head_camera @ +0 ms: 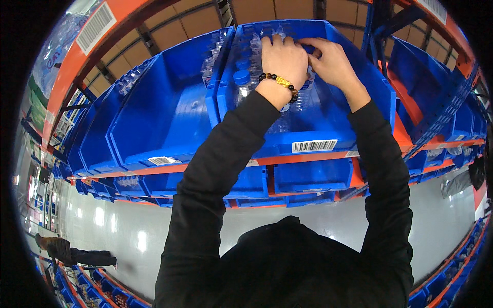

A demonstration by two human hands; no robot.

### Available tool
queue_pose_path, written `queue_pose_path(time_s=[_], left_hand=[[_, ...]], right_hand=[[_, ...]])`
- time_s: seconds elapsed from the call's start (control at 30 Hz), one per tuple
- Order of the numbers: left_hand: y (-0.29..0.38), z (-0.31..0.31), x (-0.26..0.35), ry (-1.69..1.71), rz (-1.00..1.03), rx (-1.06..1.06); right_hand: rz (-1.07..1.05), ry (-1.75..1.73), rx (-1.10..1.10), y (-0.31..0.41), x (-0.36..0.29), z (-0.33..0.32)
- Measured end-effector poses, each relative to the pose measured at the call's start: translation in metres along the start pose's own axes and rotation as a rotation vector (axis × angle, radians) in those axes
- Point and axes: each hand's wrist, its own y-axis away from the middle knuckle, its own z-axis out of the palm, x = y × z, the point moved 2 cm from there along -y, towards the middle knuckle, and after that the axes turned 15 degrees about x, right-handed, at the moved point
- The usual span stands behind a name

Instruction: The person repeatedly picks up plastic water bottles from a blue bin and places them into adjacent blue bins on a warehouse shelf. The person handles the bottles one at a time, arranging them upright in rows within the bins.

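Note:
Both my hands are inside a blue plastic bin [369, 82] on an orange shelf. Clear plastic bottles with blue caps [242, 77] stand in a row along the bin's left side. My left hand [283, 57], with a beaded bracelet [280, 81] at the wrist, lies palm down over bottles near the back; its fingertips reach past them, and whether it grips one cannot be told. Close on its right, my right hand [331, 57] has bent fingers, their tips partly hidden behind the left hand. A clear bottle [302, 98] shows below the hands.
Another blue bin [161, 104] stands to the left, with bottles [213, 54] along its right side. Lower bins [314, 177] sit beneath the orange shelf beam [215, 165]. A blue upright [435, 107] rises at the right. A person [73, 252] is at the far lower left.

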Motion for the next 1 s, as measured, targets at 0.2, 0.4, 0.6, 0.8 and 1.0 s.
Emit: queue_pose_path(time_s=[0.2,0.4,0.6,0.8,1.0], left_hand=[[0.007,0.009,0.007,-0.059,0.013,0.042],[0.008,0.015,0.008,-0.152,0.029,-0.015],[0.01,0.017,0.008,-0.217,0.016,0.074],[0.007,0.011,0.009,-0.156,0.036,-0.039],[0.008,-0.01,0.01,-0.149,0.046,-0.025]], right_hand=[[-0.016,0.01,0.011,0.009,0.004,0.007],[-0.033,0.064,-0.002,0.012,0.007,0.014],[-0.189,0.098,0.068,0.019,0.017,0.023],[-0.203,0.091,0.102,0.025,0.022,0.024],[-0.237,0.079,0.134,0.027,0.023,0.018]])
